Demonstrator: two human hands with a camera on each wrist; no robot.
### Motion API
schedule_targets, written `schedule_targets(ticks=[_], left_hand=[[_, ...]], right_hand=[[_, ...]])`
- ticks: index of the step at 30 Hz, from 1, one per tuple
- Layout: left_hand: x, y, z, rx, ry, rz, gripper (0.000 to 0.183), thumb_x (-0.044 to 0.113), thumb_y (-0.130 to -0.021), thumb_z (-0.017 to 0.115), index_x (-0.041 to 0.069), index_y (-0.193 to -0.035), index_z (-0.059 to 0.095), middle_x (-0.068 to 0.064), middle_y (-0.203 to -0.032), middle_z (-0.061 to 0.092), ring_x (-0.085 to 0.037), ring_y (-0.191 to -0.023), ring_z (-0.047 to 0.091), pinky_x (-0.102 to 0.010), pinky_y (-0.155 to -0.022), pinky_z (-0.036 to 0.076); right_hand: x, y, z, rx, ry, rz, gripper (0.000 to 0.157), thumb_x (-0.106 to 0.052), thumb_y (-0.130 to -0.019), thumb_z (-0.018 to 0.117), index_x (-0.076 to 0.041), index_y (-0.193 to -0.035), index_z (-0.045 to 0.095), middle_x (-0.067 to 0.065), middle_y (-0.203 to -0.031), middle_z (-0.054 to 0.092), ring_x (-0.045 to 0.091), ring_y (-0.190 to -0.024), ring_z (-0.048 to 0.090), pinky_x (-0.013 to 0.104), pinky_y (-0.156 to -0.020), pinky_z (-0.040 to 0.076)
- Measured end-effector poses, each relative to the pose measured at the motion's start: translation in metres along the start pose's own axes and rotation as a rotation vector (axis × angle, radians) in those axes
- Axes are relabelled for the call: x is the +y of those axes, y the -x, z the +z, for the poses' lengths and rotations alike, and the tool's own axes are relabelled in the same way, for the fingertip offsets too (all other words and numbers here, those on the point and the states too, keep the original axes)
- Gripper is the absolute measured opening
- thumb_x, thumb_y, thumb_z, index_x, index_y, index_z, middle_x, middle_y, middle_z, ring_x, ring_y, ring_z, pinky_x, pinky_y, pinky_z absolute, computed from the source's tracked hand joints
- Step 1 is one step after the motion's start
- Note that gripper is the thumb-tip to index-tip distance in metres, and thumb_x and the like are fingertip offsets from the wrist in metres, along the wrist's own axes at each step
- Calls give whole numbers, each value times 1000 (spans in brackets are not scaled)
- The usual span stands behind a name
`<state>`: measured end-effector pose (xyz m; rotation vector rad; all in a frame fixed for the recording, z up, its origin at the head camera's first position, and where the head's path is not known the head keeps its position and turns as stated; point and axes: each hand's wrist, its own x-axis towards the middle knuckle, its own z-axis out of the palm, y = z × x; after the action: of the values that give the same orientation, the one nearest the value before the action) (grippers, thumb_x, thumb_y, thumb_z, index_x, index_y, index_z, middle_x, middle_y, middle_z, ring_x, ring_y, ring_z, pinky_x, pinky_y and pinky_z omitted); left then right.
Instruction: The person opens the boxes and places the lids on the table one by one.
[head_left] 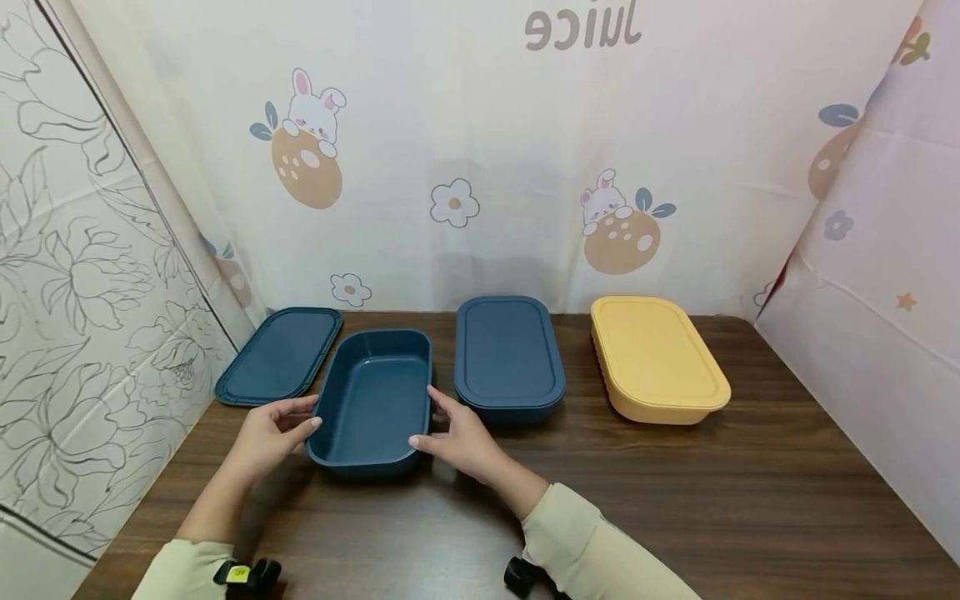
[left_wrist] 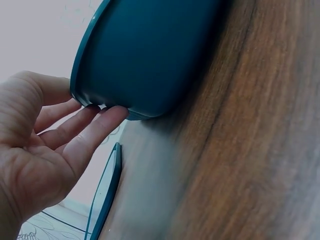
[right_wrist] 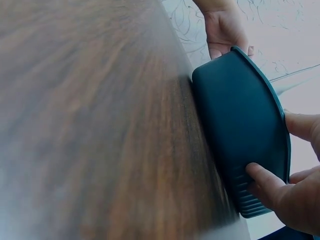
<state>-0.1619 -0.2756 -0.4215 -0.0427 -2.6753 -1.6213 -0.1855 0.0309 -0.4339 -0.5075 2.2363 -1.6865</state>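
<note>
1. So the open box (head_left: 375, 408) is a deep teal thing with rounded corners, sitting left of centre at the table (head_left: 675, 500). Can't tell if its whole base is touching the wood.
2. You can see right down to its smooth, slightly shiny floor. Looks like plastic to me.
3. Left hand (head_left: 272, 433) is pinching the box's left side, thumb up at the rim and fingers against the outer wall.
4. Right hand (head_left: 465, 437) pinches the right side, thumb on the rim too, with a fingertip by some ridges (right_wrist: 247, 197) low on the wall.
5. Just beside it on the left, a flat teal lid (head_left: 281, 354), rounded corners, stepped edge.
6. To the right, a blue box (head_left: 510, 354), matte lid on, so no clue what's inside.
7. Further right, a yellow box (head_left: 660, 358), also lidded, contents hidden, ribbed along one side.
8. Tabletop's dark wood grain; behind it hangs a bunny-print curtain (head_left: 510, 108).
</note>
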Motion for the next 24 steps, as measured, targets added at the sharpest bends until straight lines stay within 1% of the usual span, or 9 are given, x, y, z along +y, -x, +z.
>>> schedule_targets(ticks=[2,7,10,14,19,24], left_hand=[[0,-1,-1,-5,-7,-10,49,18,-95,66,-6,-135,53,-27,-125,59,-16,-99,64,-32,-69,58],[1,-5,-4,-19,-20,-30,49,18,-96,64,-4,-138,51,-27,-129,57,-25,-106,62,-31,-69,58],[2,-7,-5,-26,-27,-51,48,18,-97,63,-3,-138,51,-27,-130,56,-27,-108,61,-32,-71,58],[4,-9,-6,-30,-30,-69,48,17,-97,62,-3,-140,50,-27,-131,56,-26,-109,61,-32,-71,58],[3,-14,-7,-18,-28,-66,47,16,-97,62,-3,-139,50,-28,-130,56,-24,-107,61,-35,-70,58],[2,-17,-9,-1,-41,-63,46,14,-97,62,-3,-138,51,-27,-127,58,-15,-101,62,-33,-69,58]], right_hand=[[0,-2,1,1,3,5,82,-19,-87,76,-12,-154,29,21,-151,35,35,-118,57,40,-87,54],[-3,-5,3,8,1,18,82,-17,-88,75,-13,-154,28,21,-151,35,35,-120,56,42,-89,53],[-4,-7,4,13,4,24,81,-17,-88,74,-13,-155,28,21,-151,35,35,-121,55,42,-89,53],[-4,-10,5,22,15,33,82,-18,-88,75,-14,-155,28,19,-151,35,34,-122,55,41,-89,53],[-4,-14,7,30,31,37,81,-19,-88,75,-15,-155,29,18,-152,36,33,-126,51,42,-90,53],[-6,-17,8,39,65,38,81,-22,-88,75,-17,-155,29,14,-153,36,31,-132,46,43,-91,52]])
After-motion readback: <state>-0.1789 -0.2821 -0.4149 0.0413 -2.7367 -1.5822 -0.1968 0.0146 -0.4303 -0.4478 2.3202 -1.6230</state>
